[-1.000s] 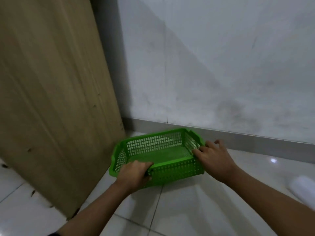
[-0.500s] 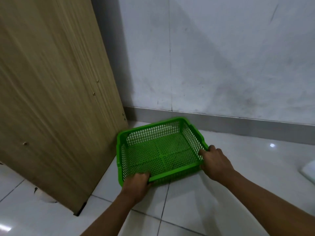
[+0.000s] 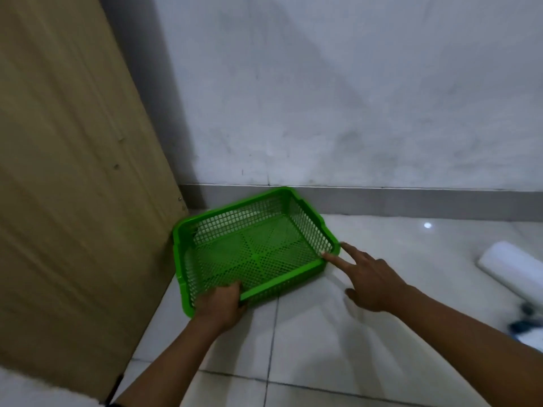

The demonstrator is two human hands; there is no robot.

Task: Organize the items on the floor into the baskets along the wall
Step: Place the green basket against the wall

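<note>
A green perforated plastic basket [image 3: 188,248] lies flat on the tiled floor, in the corner between a wooden panel and the white wall. Nothing is inside it. My left hand [image 3: 221,304] grips the basket's near rim at its front left corner, thumb inside. My right hand [image 3: 367,274] is off the basket, fingers spread, with the fingertips touching the basket's near right corner.
A tall wooden panel [image 3: 73,177] stands at the left, against the basket's left side. A grey skirting [image 3: 411,202] runs along the wall. A white roll [image 3: 511,268] lies on the floor at the right edge, with dark blurred items [image 3: 526,321] below it.
The basket has been set down flat on the floor by the panel. My right hand has let go of the right rim and opened. My left hand still holds the front rim.
</note>
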